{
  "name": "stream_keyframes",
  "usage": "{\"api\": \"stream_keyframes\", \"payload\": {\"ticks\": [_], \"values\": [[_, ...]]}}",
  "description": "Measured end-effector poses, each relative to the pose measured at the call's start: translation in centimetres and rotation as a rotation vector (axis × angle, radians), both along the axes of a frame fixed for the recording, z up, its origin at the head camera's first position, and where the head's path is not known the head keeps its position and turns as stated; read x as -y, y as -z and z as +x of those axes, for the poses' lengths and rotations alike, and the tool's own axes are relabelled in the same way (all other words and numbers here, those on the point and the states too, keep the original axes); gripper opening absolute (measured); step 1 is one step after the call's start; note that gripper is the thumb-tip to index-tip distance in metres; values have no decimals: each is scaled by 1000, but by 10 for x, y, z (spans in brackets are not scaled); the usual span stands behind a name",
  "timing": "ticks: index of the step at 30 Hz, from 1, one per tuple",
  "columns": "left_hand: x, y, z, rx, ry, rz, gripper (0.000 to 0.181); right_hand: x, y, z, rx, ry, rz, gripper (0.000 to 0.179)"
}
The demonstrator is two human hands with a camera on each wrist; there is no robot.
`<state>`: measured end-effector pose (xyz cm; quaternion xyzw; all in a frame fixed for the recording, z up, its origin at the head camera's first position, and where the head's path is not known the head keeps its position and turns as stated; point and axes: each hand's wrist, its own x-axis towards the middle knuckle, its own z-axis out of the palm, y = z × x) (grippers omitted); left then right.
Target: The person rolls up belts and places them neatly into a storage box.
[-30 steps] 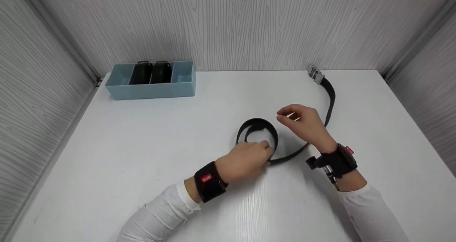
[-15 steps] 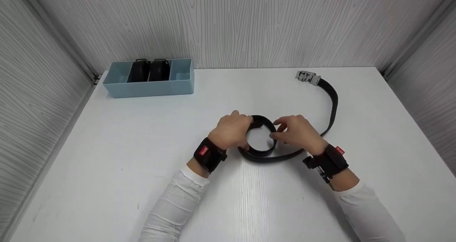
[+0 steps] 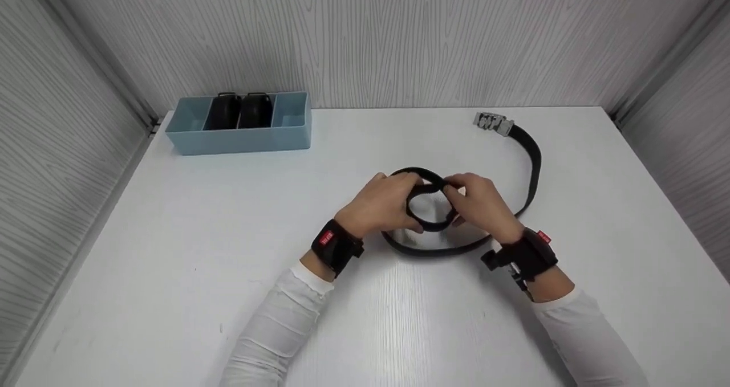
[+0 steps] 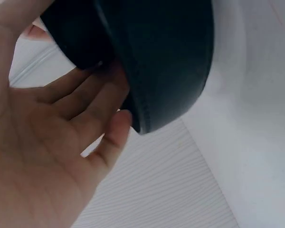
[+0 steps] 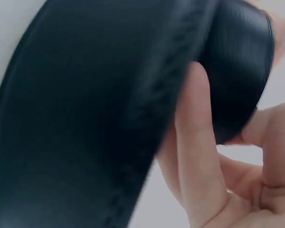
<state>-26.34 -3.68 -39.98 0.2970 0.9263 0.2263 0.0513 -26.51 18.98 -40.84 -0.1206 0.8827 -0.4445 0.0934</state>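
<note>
A black leather belt (image 3: pixel 439 252) lies on the table, its free end wound into a small coil. In the head view, my left hand (image 3: pixel 382 206) grips the coil's left side, thumb at the lower rim and fingers over the top. From the right, my right hand (image 3: pixel 480 206) pinches the coil's upper edge between thumb and fingers. The silver buckle (image 3: pixel 493 123) rests at the far end, near the back wall. Up close in the left wrist view, the belt's stitched edge (image 4: pixel 141 104) curves past my fingers. In the right wrist view, my fingers (image 5: pixel 194 128) reach between two layers of belt.
At the back left stands a light blue divided box (image 3: pixel 245 143). Two black rounded items (image 3: pixel 239 112) sit side by side in its middle compartments; the outer compartments flank them. Pale wood-grain walls enclose the table at the back and both sides.
My left hand has moved up and right onto the coil, and my right hand has come down to it. The coil is wound smaller, and the buckle has swung to the left.
</note>
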Motion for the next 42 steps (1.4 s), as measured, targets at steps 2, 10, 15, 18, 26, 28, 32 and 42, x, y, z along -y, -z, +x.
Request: {"api": "stream_keyframes", "payload": {"ticks": [2, 10, 15, 18, 26, 28, 32, 42], "values": [[1, -3, -1, -32, -19, 28, 72, -1, -2, -2, 9, 23, -76, 36], [5, -4, 0, -86, -142, 85, 62, -1, -5, 0, 117, 51, -254, 62], [5, -2, 1, -102, -213, 118, 62, 0, -3, 0, 149, 30, -259, 67], [4, 0, 1, -107, -217, 129, 62, 1, -2, 0, 189, 3, -241, 68], [5, 1, -2, -66, -86, 158, 64, 6, -5, 0, 217, 6, -328, 59], [6, 1, -3, -61, -51, 164, 61, 6, -5, -1, 207, 7, -359, 56], [9, 3, -2, -96, -6, 166, 53, 8, -4, 0, 199, -11, -393, 52], [4, 4, 2, -215, 33, 138, 42, 7, -3, 1, 162, -56, -363, 55]]}}
